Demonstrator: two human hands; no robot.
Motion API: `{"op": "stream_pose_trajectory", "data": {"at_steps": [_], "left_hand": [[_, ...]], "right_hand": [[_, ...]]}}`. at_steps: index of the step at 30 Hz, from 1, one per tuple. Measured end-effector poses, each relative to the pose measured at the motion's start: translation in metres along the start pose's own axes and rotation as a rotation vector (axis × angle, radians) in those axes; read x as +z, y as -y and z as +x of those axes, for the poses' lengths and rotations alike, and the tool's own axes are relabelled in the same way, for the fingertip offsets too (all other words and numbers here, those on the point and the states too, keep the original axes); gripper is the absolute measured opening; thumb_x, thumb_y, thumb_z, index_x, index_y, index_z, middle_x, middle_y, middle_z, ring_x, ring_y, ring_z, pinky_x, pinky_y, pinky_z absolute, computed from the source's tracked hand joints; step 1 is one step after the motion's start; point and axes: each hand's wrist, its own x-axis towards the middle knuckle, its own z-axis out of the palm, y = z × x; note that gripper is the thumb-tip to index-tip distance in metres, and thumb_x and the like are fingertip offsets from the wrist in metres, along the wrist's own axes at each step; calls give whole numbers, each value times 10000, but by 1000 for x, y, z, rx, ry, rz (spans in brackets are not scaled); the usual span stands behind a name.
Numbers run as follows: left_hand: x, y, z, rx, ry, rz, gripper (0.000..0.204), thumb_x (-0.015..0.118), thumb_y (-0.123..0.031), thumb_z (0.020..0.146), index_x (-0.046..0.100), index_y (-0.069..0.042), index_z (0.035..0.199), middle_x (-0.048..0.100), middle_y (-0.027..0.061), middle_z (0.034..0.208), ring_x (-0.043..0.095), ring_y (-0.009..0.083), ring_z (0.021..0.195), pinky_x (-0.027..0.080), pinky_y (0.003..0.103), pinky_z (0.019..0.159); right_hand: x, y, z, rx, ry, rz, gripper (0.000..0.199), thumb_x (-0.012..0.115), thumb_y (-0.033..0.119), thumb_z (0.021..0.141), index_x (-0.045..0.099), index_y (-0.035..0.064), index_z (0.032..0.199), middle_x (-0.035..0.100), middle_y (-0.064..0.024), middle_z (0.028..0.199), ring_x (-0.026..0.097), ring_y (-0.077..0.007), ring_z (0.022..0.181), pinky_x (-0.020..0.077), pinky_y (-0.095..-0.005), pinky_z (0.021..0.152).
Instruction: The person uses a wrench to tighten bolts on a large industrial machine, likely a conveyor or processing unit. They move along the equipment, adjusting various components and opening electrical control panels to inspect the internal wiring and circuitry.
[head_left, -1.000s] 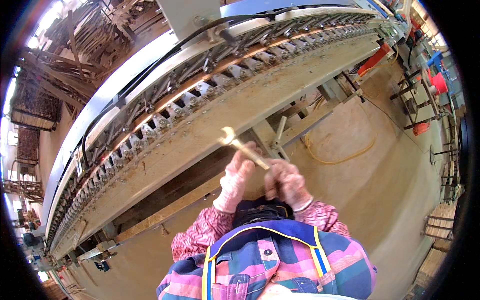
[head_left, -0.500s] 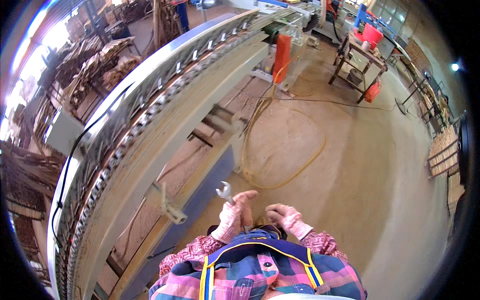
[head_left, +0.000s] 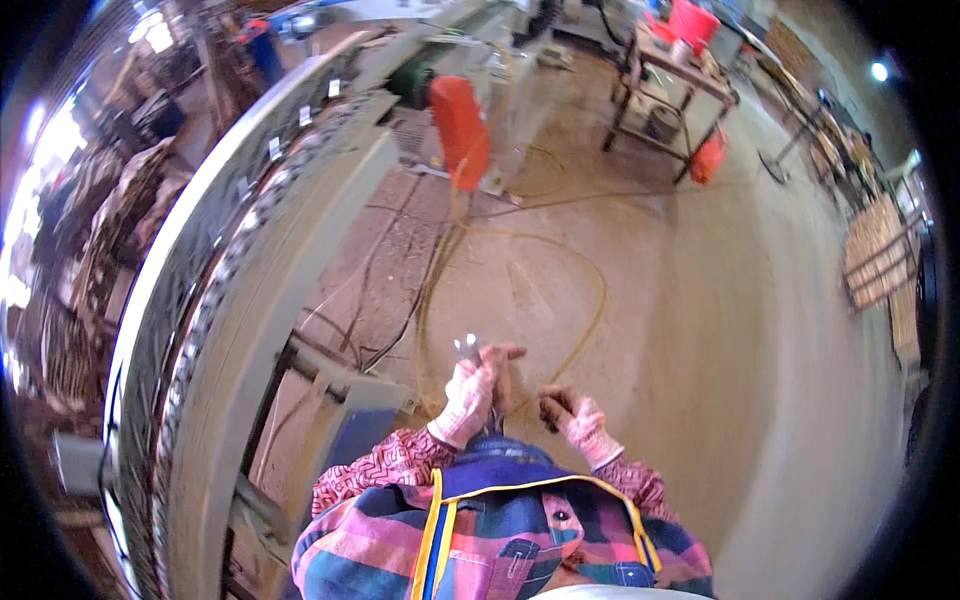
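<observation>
Ahead lies a looped yellow hose (head_left: 604, 290), the left hand (head_left: 478, 388) clasping a wrench (head_left: 468, 347), the right hand (head_left: 574, 414) half-open, loosely curled.

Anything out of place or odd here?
Yes: the yellow hose lies in a loose loop across the floor, ahead of the left hand holding the wrench. Uncoiled there, it could be a trip hazard. No obvious spill stands out.

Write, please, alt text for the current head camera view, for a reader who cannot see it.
A person's left hand holds a metal wrench, while the right hand is apart, curled. A long machine stands to the left; a yellow hose or cable loops across the floor.
</observation>
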Motion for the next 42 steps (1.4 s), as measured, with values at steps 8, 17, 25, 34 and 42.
{"op": "stream_pose_trajectory", "data": {"at_steps": [8,17,25,34,42], "left_hand": [[86,-89,268,90,46,40,488,545,-390,953,603,76,1084,446,-29,523,373,64,394,270,225,392],[191,-95,553,3,-114,137,379,502,-344,992,646,-25,1135,463,-40,546,406,64,467,319,247,430],[265,-156,797,71,-160,96,355,481,-321,1002,657,-35,1115,449,-35,529,381,66,441,314,240,411],[275,-258,1108,25,-205,78,358,505,-380,985,682,-89,1095,515,-16,538,426,79,430,318,254,388],[313,-383,1318,-110,-30,307,287,543,-304,975,667,-105,1142,509,-64,633,434,34,541,324,194,481]], "right_hand": [[-222,4,182,16,-242,-625,291,577,330,902,645,83,1040,665,-63,819,638,-131,718,489,-273,593],[-475,116,416,446,-355,-334,231,581,252,880,647,53,975,621,-43,708,582,-144,565,495,-306,524],[-580,320,751,-176,-73,-261,237,575,181,942,605,37,1128,588,-14,744,528,-90,581,439,-248,513],[-641,457,1050,-236,139,-328,260,565,141,954,578,3,1174,603,-21,791,546,-89,671,460,-237,595],[-805,517,1278,47,-158,162,189,587,186,948,588,89,1111,581,-25,707,492,-105,502,414,-265,414]]}}
